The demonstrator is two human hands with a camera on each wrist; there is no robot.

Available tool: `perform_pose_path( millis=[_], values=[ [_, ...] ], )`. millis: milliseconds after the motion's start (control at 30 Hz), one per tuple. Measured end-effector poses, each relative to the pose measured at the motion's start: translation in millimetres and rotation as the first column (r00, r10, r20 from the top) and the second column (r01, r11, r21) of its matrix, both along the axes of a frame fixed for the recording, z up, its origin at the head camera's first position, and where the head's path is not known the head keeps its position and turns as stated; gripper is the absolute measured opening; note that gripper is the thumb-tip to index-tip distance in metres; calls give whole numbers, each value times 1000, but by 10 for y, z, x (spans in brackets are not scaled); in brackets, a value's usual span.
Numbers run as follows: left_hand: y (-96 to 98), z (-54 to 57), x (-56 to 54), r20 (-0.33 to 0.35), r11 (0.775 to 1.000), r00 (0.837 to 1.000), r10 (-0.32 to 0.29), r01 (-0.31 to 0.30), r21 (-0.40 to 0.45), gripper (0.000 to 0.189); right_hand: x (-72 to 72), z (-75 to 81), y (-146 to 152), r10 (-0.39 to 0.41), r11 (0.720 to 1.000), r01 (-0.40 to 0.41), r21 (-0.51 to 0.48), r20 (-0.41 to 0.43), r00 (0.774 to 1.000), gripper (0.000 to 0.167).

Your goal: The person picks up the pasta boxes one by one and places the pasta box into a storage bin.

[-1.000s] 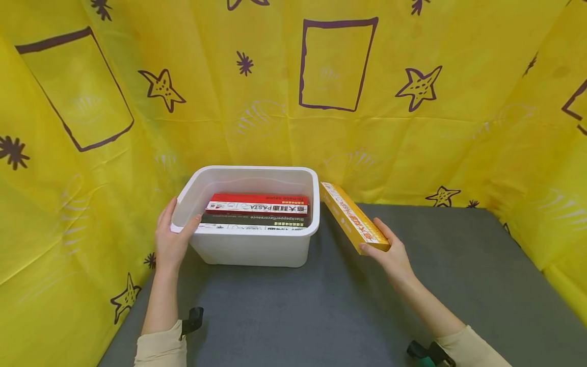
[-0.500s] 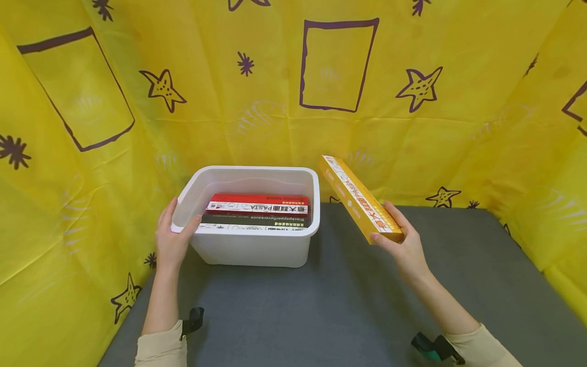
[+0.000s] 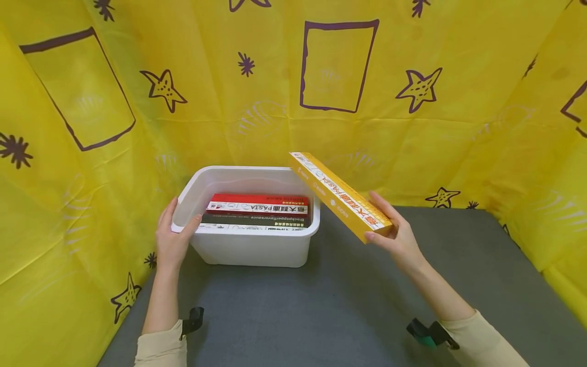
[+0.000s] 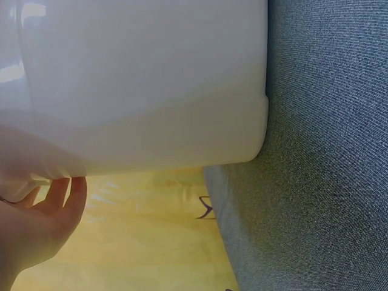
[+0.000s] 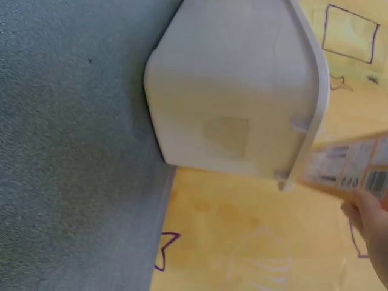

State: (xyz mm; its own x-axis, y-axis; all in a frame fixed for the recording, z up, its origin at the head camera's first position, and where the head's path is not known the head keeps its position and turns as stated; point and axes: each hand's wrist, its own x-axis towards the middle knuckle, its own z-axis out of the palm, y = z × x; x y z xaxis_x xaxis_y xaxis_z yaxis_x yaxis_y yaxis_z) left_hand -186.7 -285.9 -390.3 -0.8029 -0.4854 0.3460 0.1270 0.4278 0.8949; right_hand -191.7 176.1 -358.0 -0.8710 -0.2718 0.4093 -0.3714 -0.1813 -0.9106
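A white plastic bin [image 3: 257,250] stands on the grey table, with a red pasta box [image 3: 261,199] and a black pasta box [image 3: 257,220] lying inside it. My left hand [image 3: 173,237] grips the bin's left rim, thumb on the near side; in the left wrist view its fingers [image 4: 74,203] touch the bin's outer wall. A yellow pasta box [image 3: 339,196] is held at its near end by my right hand [image 3: 396,237]. It tilts up, its far end above the bin's right rim. In the right wrist view the yellow box [image 5: 351,163] is partly cut off.
A yellow cloth [image 3: 367,137] with dark star and frame drawings hangs behind and along both sides. The grey table [image 3: 293,316] runs in front of the bin and to its right. Dark camera straps [image 3: 431,334] sit at the wrists.
The yellow pasta box has risen from beside the bin, then swung left until its far end came over the bin's right rim. My left hand and the bin have stayed put.
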Motion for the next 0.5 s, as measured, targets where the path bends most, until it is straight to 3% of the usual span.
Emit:
perform_pose_path(
  millis=[133, 300, 500],
  values=[
    [0, -2, 5, 6, 1000, 1000, -2, 2, 5, 69, -86, 4, 5, 102, 993, -99, 63, -54, 993, 76],
    [1, -1, 1, 4, 1000, 1000, -2, 2, 1, 69, -185, 11, 4, 210, 971, -201, 128, -60, 976, 75],
    [1, -7, -3, 0, 1000, 1000, 1, -1, 0, 68, -285, 56, -6, 341, 928, -327, 177, -53, 938, 81]
  ],
)
